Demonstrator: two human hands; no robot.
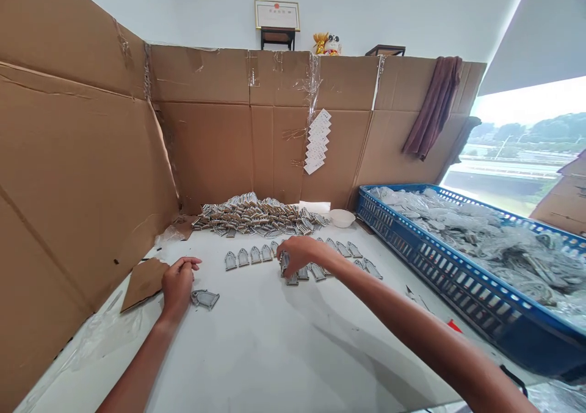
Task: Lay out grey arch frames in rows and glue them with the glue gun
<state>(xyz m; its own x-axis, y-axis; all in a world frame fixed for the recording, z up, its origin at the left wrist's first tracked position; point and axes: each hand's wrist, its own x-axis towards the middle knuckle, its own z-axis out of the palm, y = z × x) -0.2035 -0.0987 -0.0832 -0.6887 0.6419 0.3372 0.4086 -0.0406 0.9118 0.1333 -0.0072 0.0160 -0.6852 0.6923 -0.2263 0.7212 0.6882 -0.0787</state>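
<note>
My right hand (298,252) reaches across the white table (274,346) to the row of small arch-shaped metal pieces (255,255). Its fingers point down and close on an arch-shaped metal piece (284,263), partly hidden by the hand. More of these pieces lie under and just right of the fingers, some overlapping. My left hand (178,280) rests loosely closed at the table's left side, with nothing visible in it. Beside its wrist lie a couple of loose metal pieces (206,299), and a torn cardboard scrap (144,283) is on its other side.
A large heap of the same metal pieces (256,215) lies by the back cardboard wall (206,150). Right of it stands a white bowl (342,218). A blue plastic crate (430,285) of plastic-wrapped parts fills the right side. A cloth (434,108) hangs over the wall.
</note>
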